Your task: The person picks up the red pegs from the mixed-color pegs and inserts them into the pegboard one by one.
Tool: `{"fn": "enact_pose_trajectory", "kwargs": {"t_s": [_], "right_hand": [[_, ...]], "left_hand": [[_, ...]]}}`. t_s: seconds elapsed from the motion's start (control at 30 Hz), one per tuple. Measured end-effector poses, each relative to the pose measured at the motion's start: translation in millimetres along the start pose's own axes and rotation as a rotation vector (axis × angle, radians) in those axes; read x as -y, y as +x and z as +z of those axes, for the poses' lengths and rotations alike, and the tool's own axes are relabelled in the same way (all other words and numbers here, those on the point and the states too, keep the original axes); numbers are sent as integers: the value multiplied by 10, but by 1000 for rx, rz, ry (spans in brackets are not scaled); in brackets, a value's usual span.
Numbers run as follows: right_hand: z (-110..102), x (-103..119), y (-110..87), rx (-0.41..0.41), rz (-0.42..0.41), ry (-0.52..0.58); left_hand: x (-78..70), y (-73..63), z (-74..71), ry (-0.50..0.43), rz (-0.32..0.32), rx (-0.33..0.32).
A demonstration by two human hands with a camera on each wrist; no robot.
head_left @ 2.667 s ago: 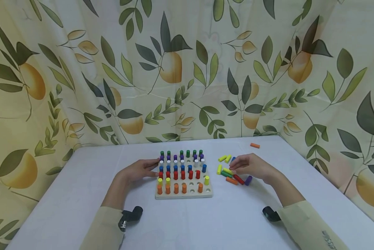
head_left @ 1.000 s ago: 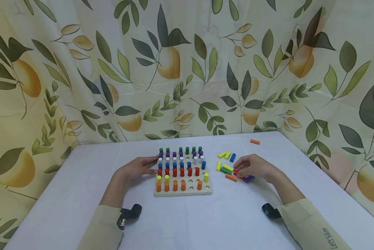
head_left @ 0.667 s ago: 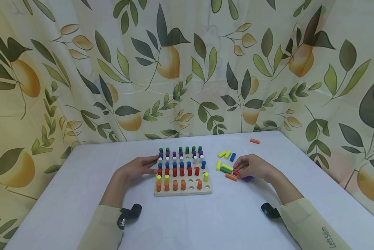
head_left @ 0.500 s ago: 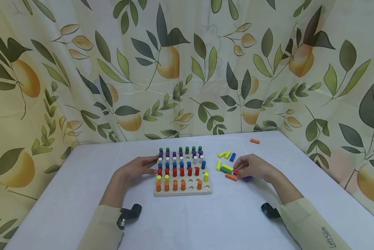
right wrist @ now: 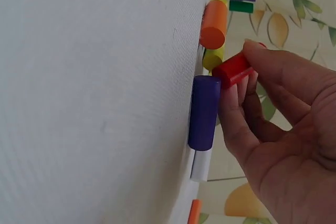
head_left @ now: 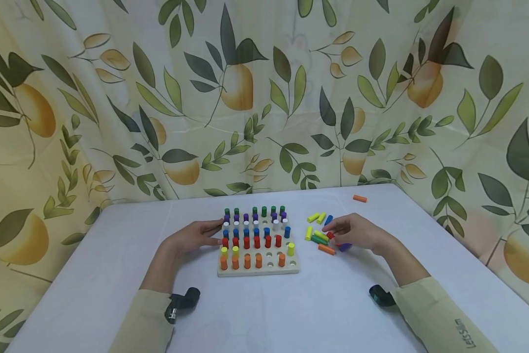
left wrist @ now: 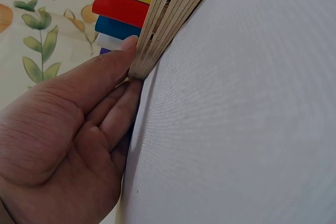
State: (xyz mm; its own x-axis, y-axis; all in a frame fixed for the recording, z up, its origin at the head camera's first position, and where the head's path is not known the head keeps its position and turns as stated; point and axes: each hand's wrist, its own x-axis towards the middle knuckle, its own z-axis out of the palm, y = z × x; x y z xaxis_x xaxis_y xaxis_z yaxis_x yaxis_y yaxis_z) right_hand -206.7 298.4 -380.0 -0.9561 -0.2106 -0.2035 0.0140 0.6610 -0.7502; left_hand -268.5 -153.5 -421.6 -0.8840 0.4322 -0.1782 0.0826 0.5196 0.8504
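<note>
A wooden pegboard in the head view carries rows of coloured pegs, with some holes bare. My left hand rests against its left edge, thumb and fingers fairly straight. In the left wrist view the thumb touches the board's edge beside the blue and white pegs. My right hand is over the loose pegs to the right. It pinches a red peg between thumb and fingers, tilted. A purple peg lies just below that hand, beside a white peg that is partly hidden.
Around the right hand lie several loose yellow pegs, a green peg, an orange peg and a blue peg. Another orange peg sits near the back edge. A patterned curtain hangs behind the white table.
My right hand has moved from over the yellow and green pegs to the red peg, and now pinches it and has shifted slightly up and left. The left hand stays at the board.
</note>
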Motion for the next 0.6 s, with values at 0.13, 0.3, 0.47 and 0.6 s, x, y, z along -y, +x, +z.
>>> {"fn": "enact_pose_trajectory", "kwargs": {"t_s": [0.13,0.3,0.47,0.6], "right_hand": [[-1,-4,2,-13,-10,-3],[-24,-23,17,-69,-33,-4],[-39,-8,19,-85,-36,19],[-37,4,15,-78,-37,39]], "left_hand": [[-9,-12,5,-4,-9,3],[-26,-27,5,-4,-20,-2],[-33,-25,1,1,-14,0],[-35,-21,-1,2,-18,2]]}}
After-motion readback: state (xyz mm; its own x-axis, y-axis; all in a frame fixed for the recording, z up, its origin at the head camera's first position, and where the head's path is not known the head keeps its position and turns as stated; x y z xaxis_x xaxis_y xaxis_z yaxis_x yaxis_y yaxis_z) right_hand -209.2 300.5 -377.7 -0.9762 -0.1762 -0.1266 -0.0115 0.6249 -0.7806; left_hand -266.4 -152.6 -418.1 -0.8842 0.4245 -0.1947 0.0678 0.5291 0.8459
